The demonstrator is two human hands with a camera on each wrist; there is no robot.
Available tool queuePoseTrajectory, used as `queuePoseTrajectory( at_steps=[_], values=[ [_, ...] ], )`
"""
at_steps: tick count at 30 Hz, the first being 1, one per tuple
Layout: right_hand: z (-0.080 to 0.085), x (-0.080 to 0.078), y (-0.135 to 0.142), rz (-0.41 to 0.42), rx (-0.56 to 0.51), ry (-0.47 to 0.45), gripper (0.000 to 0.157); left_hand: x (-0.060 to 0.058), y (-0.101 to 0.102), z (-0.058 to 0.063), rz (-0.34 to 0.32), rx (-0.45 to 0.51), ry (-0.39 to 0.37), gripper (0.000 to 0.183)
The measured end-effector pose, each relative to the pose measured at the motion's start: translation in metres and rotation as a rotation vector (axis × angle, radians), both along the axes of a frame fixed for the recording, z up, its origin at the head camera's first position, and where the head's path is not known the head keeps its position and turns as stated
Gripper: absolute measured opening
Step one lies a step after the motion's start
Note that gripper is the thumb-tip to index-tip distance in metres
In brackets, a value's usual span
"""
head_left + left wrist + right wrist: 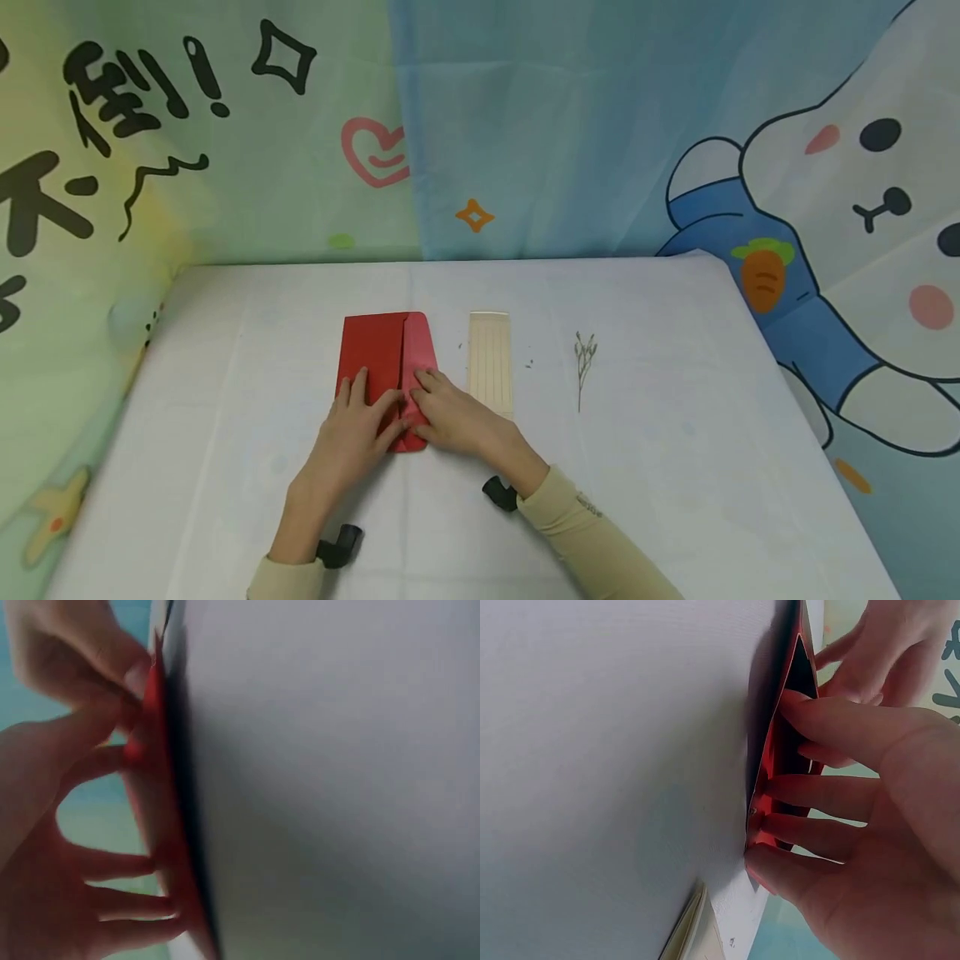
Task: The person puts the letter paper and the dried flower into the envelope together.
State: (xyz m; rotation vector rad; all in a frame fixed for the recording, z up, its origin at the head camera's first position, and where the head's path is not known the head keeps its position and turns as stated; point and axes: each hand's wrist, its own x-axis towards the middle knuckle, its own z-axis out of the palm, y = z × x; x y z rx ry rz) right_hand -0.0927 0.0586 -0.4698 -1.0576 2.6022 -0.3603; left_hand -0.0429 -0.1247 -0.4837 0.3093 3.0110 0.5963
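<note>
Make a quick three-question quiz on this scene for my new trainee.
1. True or false: in the head view, the thin dried sprig lies right of the cream, lined rectangular piece.
2. What do the left hand and right hand both touch? A: sprig; B: red rectangular paper-like envelope; C: cream piece.
3. Fill in: in the head view, the pinkish-red flap is on the envelope's ____ side.

Key: 1 true; 2 B; 3 right.

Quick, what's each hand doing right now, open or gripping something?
Left hand: open, fingers spread on the flat red rectangular paper envelope.
Right hand: open, fingers touching the envelope's long pinkish-red paper flap.
</note>
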Motion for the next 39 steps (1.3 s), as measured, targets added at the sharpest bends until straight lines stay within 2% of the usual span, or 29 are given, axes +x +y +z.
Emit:
queuePoseTrajectory(
  at_steps=[7,19,24,28,32,39],
  values=[
    [0.0,-0.001,0.0,-0.024,-0.002,-0.048,0.054,-0.003,-0.011,0.009,-0.031,0.051,-0.168,0.075],
    [0.001,0.0,0.004,-0.07,-0.066,-0.059,0.058,-0.006,-0.013,0.006,-0.025,0.077,-0.189,0.071],
    [0.006,0.001,0.013,-0.194,-0.143,-0.031,0.055,-0.007,-0.013,0.006,-0.018,0.065,-0.17,0.072],
    [0.008,0.001,0.024,-0.318,-0.164,0.058,0.054,-0.007,-0.013,0.007,-0.016,0.053,-0.143,0.073],
    [0.007,0.002,0.033,-0.419,-0.129,0.131,0.057,-0.007,-0.014,0.008,-0.012,0.061,-0.141,0.073],
    [0.003,0.004,0.044,-0.603,-0.039,0.195,0.063,-0.005,-0.013,0.008,-0.019,0.079,-0.148,0.072]
  ],
)
